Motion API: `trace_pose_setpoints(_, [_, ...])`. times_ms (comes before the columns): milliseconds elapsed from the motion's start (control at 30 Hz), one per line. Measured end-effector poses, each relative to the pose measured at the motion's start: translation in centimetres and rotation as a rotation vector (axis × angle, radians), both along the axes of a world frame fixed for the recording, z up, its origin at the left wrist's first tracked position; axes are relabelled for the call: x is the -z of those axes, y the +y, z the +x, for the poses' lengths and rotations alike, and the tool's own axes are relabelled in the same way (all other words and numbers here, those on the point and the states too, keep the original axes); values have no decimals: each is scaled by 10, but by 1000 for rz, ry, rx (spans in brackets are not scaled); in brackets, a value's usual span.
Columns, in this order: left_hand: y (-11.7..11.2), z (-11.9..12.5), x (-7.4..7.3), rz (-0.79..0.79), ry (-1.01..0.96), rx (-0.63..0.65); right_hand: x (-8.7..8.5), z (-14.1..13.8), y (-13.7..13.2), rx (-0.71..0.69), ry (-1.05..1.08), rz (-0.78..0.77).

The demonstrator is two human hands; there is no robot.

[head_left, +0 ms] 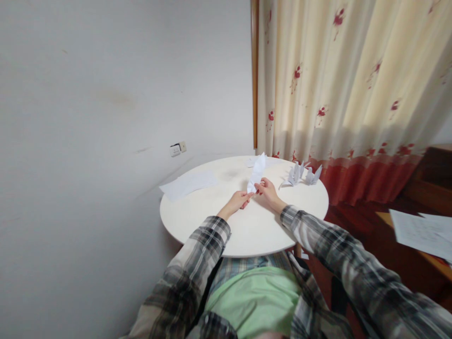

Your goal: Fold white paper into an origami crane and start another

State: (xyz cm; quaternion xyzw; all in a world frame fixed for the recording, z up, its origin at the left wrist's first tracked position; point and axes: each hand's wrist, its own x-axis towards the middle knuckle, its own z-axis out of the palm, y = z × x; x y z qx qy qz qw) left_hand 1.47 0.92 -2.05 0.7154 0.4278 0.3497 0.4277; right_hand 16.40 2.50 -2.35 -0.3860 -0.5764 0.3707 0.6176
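A folded strip of white paper (pixel 257 170) stands up from my fingers above the round white table (pixel 197 216), its pointed top leaning slightly right. At its lower left corner, my left hand (pixel 238 202) pinches the paper between thumb and fingers. My right hand (pixel 267 190) is closed on the lower right edge, close beside the left. Creases show on the paper's face; the exact fold under my fingertips is too small to make out.
White sheets (pixel 190 183) lie at the table's left edge, and more paper (pixel 271 161) is at the back. Folded paper figures (pixel 296 174) stand at the right. A wall socket (pixel 175 150), a flowered curtain (pixel 318 94) and a side desk with papers (pixel 420 233) surround the table.
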Motion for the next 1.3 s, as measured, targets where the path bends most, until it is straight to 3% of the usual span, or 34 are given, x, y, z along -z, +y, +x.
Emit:
trace_pose_setpoints(167, [8,0,2,22,-89,-32,-3,-1,-5,-53,36,-65])
trace_pose_setpoints(367, [14,-3,4,189,-223,-368,-3,-9,-14,-371,23,-239])
trace_pose_setpoints(467, [13,-4,2,203,-243,-347,-3,-11,-16,-419,16,-263])
trace_pose_setpoints(600, [11,-4,0,186,-291,-310,-1,-10,-13,-400,-32,-260])
trace_pose_setpoints(800, [11,-4,-1,172,-282,-324,4,-7,-5,-208,-1,-172])
trace_pose_setpoints(1100, [10,-3,0,172,-296,-261,6,-7,1,-64,44,-98])
trace_pose_setpoints(1300, [13,-2,0,208,-328,-265,5,-5,1,-47,28,-54])
